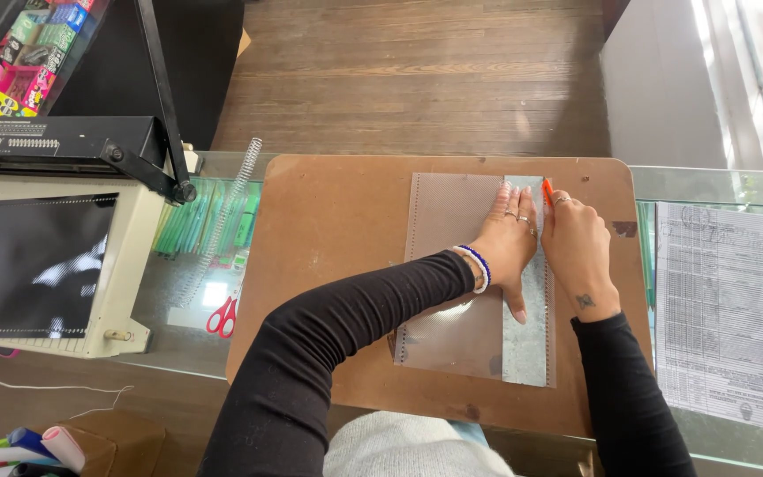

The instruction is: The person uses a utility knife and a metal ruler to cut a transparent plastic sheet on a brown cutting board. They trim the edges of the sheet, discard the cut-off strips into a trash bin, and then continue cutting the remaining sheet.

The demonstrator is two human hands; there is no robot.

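A clear plastic sheet [448,265] with punched edges lies on a brown board [337,230]. A grey metal ruler [527,344] lies lengthwise along the sheet's right side. My left hand [509,243] presses flat on the ruler and sheet, fingers spread toward the far end. My right hand [576,252] grips a small orange cutter [547,190], its tip at the ruler's right edge near the far end of the sheet. Both arms wear black sleeves.
A binding machine [55,238] with a black cover sheet stands at the left on the glass counter [187,291]. Red-handled scissors [222,315] and a spiral coil [222,216] lie beside it. A printed paper [730,309] lies at the right.
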